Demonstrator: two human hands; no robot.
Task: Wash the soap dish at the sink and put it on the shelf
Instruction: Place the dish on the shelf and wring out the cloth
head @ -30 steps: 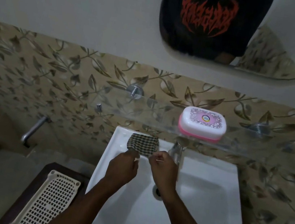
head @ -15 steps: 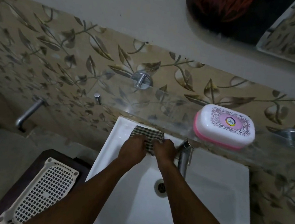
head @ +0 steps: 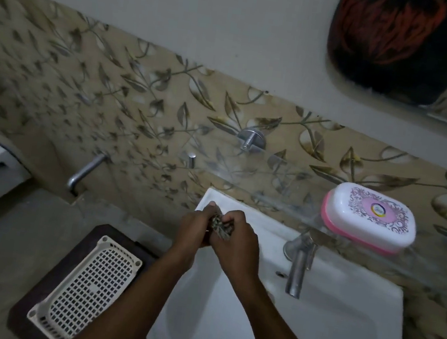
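The soap dish (head: 369, 218), white lid with purple pattern over a pink base, sits closed on the glass shelf (head: 283, 203) above the sink, to the right of my hands. My left hand (head: 195, 227) and my right hand (head: 235, 238) are pressed together over the back left corner of the white sink (head: 337, 329). Both squeeze a bunched checked cloth (head: 220, 227), of which only a small wad shows between the fingers.
A metal tap (head: 298, 266) stands at the sink's back edge, right of my hands. A white perforated plastic basket (head: 84, 290) lies on a dark stand left of the sink. A wall spout (head: 85, 170) sticks out at left. A mirror (head: 417, 47) hangs upper right.
The cloth lay spread on the sink's back corner; both hands have closed on it and bunched it into a wad. The view has shifted left and down.
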